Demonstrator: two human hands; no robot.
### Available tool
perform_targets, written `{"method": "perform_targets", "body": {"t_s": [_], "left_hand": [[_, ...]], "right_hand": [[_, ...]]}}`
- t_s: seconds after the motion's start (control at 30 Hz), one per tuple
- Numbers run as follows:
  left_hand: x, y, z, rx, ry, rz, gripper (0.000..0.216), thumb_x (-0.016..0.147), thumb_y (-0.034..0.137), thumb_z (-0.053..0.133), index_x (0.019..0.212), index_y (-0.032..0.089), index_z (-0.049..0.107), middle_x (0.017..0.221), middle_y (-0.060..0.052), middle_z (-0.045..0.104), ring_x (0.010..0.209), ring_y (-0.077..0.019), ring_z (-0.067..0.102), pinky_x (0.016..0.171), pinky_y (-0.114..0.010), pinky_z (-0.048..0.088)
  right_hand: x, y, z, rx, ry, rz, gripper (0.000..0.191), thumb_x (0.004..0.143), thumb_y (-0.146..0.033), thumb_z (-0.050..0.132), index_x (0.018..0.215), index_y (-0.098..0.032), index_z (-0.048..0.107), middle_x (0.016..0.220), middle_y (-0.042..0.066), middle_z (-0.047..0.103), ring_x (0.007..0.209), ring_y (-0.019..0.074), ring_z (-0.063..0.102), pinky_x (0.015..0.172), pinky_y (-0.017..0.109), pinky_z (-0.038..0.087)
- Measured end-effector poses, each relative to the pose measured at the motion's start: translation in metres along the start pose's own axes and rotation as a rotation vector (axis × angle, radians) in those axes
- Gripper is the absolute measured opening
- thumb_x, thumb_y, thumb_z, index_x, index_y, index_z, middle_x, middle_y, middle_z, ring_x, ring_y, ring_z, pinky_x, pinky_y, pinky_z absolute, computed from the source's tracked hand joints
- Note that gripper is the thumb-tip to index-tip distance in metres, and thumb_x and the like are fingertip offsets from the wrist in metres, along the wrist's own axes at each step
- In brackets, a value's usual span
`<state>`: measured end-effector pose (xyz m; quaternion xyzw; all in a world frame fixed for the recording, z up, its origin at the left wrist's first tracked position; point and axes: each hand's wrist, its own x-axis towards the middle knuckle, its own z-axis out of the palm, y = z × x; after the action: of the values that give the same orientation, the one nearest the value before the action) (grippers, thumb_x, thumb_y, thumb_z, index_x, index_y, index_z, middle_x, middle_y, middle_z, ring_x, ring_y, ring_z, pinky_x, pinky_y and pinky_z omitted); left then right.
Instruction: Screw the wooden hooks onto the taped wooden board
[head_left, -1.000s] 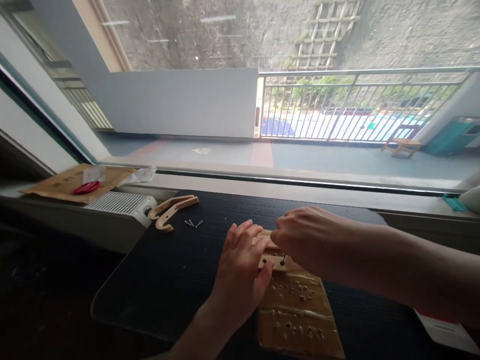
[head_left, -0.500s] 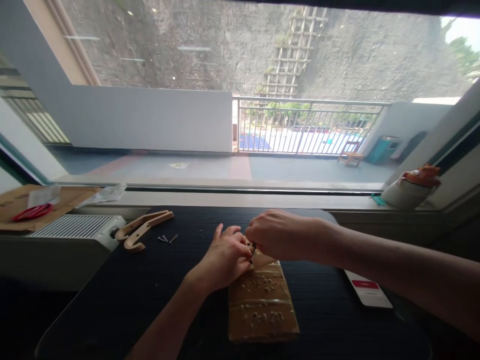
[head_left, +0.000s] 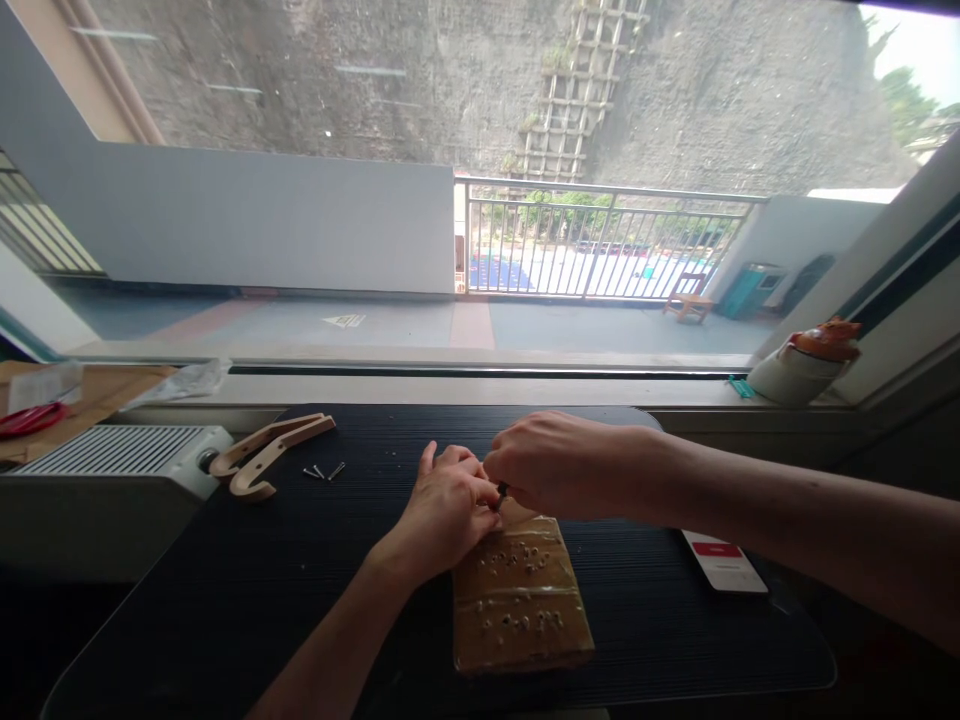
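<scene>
My left hand (head_left: 442, 505) rests on the far end of a taped brown cardboard block (head_left: 521, 600) full of small holes, its fingers curled over a small wooden piece that is hidden under them. My right hand (head_left: 551, 465) is closed beside it, pinching a small dark screw-like thing (head_left: 500, 492) at the fingertips. The two hands touch above the block. Two wooden hooks (head_left: 262, 450) lie at the left on the black table (head_left: 300, 580), with a few loose screws (head_left: 324, 470) next to them.
A white radiator-like unit (head_left: 120, 455) stands at the left, with cardboard and a red item (head_left: 22, 418) behind it. A white card with a red band (head_left: 724, 563) lies at the right. A white pot (head_left: 806, 370) sits on the window sill.
The view has swung right and up. My left hand has curled over the wooden piece, which showed before, and my right hand has drawn closer to it.
</scene>
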<state>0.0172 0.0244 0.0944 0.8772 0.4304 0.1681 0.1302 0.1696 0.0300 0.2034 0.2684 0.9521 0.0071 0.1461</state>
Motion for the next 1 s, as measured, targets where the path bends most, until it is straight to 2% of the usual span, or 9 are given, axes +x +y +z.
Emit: {"method": "perform_targets", "body": {"t_s": [0.27, 0.5, 0.67, 0.8, 0.93, 1.0], "left_hand": [[0.001, 0.001, 0.001, -0.009, -0.008, 0.002, 0.012, 0.072, 0.024, 0.063, 0.065, 0.030, 0.069, 0.078, 0.003, 0.067, 0.102, -0.0245, 0.045, 0.103, -0.062, 0.004], [0.001, 0.002, 0.000, -0.015, 0.018, 0.009, 0.013, 0.073, 0.022, 0.061, 0.065, 0.028, 0.068, 0.081, 0.003, 0.067, 0.098, -0.0231, 0.046, 0.104, -0.061, 0.007], [0.001, 0.002, 0.000, -0.012, 0.028, 0.014, 0.011, 0.071, 0.022, 0.063, 0.062, 0.027, 0.067, 0.079, 0.003, 0.067, 0.096, -0.0234, 0.047, 0.103, -0.062, 0.008], [0.000, 0.001, 0.001, -0.007, 0.032, 0.018, 0.012, 0.072, 0.023, 0.062, 0.063, 0.027, 0.067, 0.077, 0.002, 0.066, 0.095, -0.0231, 0.046, 0.103, -0.061, 0.007], [0.000, -0.001, 0.003, -0.007, 0.029, 0.018, 0.010, 0.072, 0.024, 0.063, 0.067, 0.029, 0.069, 0.077, 0.003, 0.065, 0.097, -0.0231, 0.045, 0.104, -0.062, 0.004], [0.001, -0.001, 0.003, -0.009, 0.025, 0.018, 0.008, 0.071, 0.025, 0.064, 0.067, 0.029, 0.069, 0.076, 0.003, 0.064, 0.098, -0.0230, 0.045, 0.104, -0.062, 0.003]], "right_hand": [[-0.001, -0.003, -0.007, 0.048, -0.080, 0.026, 0.016, 0.072, -0.004, 0.050, 0.079, -0.011, 0.063, 0.072, 0.005, 0.063, 0.064, 0.0114, 0.051, 0.055, 0.024, 0.029], [0.001, -0.009, -0.014, -0.002, -0.093, 0.257, 0.014, 0.076, -0.017, 0.049, 0.076, -0.014, 0.063, 0.067, 0.006, 0.062, 0.057, 0.0143, 0.053, 0.049, 0.025, 0.027], [0.003, -0.007, -0.015, -0.057, -0.109, 0.120, 0.011, 0.074, -0.009, 0.052, 0.077, -0.012, 0.063, 0.081, 0.007, 0.064, 0.066, 0.0135, 0.054, 0.052, 0.025, 0.028], [0.008, -0.003, -0.007, -0.046, -0.079, 0.045, 0.013, 0.075, -0.009, 0.050, 0.071, -0.011, 0.062, 0.076, 0.007, 0.064, 0.063, 0.0119, 0.050, 0.053, 0.025, 0.029], [0.009, -0.005, -0.005, 0.030, -0.072, 0.196, 0.018, 0.076, -0.018, 0.047, 0.069, -0.013, 0.063, 0.062, 0.005, 0.061, 0.052, 0.0112, 0.045, 0.049, 0.026, 0.026], [0.008, -0.005, -0.008, 0.066, -0.075, 0.268, 0.021, 0.076, -0.022, 0.046, 0.070, -0.014, 0.064, 0.062, 0.005, 0.061, 0.051, 0.0116, 0.045, 0.049, 0.026, 0.026]]}}
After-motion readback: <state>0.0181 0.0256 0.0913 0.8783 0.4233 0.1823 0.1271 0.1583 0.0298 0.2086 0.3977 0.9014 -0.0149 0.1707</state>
